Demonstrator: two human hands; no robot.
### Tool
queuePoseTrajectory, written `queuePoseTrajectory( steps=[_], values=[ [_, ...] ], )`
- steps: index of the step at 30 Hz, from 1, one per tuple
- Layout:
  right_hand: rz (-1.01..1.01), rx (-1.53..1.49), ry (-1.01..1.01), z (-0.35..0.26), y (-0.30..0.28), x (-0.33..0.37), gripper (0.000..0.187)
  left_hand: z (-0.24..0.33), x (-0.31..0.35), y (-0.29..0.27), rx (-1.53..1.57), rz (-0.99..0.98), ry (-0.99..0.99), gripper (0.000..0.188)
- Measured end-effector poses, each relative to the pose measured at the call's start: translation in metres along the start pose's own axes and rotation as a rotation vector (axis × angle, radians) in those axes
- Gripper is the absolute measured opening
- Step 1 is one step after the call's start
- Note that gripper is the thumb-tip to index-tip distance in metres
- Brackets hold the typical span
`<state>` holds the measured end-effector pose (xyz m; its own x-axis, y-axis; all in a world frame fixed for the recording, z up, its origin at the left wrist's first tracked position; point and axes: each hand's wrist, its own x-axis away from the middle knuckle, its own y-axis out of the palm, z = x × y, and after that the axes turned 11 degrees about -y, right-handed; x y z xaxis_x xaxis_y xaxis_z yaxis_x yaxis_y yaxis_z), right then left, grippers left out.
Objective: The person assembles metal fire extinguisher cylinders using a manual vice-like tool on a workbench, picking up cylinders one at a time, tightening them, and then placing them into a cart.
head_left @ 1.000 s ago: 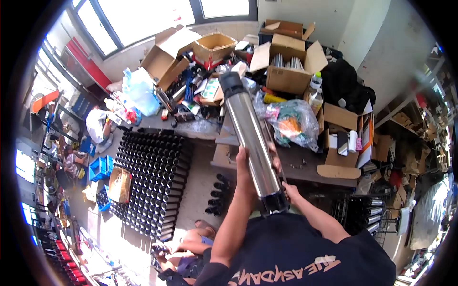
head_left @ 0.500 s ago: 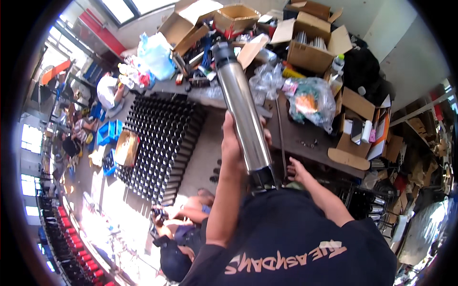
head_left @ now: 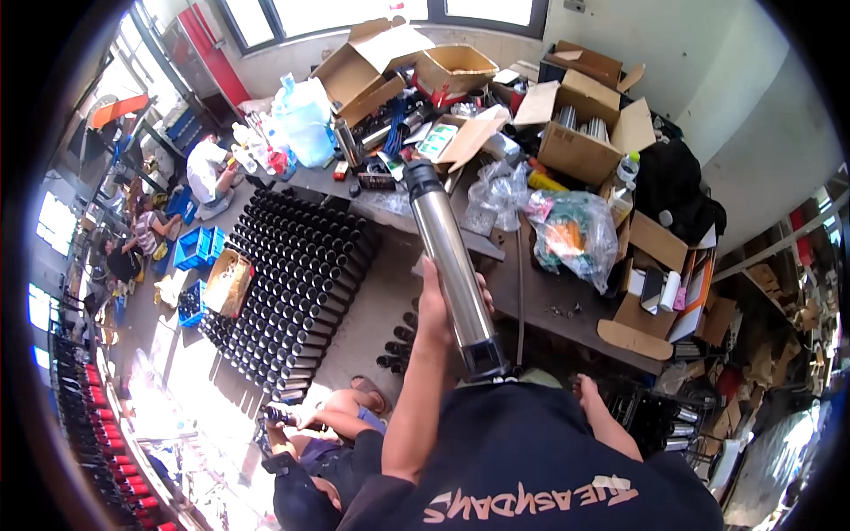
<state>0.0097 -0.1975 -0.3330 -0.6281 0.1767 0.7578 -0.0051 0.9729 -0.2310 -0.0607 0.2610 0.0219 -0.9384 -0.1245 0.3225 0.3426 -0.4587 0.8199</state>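
Note:
A long silver metal cylinder [head_left: 453,261] with black end caps slants up and away in front of my chest. My left hand [head_left: 434,305] is wrapped round its lower half, the thumb on the near left side and fingertips showing at the right edge. The cylinder's lower black cap [head_left: 484,357] has a squarish opening and sits close to my dark shirt. My right hand [head_left: 584,389] hangs low at my right side, apart from the cylinder. Its fingers show only partly; they look loosely apart, with nothing visible in them.
Ahead stands a dark table [head_left: 567,323] with cardboard boxes [head_left: 580,152], plastic bags [head_left: 571,239] and loose parts. Many black tubes [head_left: 288,283] stand in rows on the floor at left. A seated co-worker [head_left: 345,442] is close on my left, handling a dark part. Blue crates [head_left: 197,248] lie beyond.
My right hand has drawn back from near the table edge toward my side. The cylinder, still in my left hand, sits lower in view. The view has tilted up, showing more window.

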Motion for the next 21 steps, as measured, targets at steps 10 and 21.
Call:
queuePoseTrajectory(
  steps=[10,21],
  values=[
    [-0.066,0.04,-0.03,0.021,-0.011,-0.013,0.021,0.022,0.011,0.008,0.031,-0.028,0.007,0.076],
    [-0.169,0.201,-0.132,-0.001,0.014,0.012,0.023,0.027,0.028,0.016,-0.014,-0.142,0.131,0.076]
  ],
)
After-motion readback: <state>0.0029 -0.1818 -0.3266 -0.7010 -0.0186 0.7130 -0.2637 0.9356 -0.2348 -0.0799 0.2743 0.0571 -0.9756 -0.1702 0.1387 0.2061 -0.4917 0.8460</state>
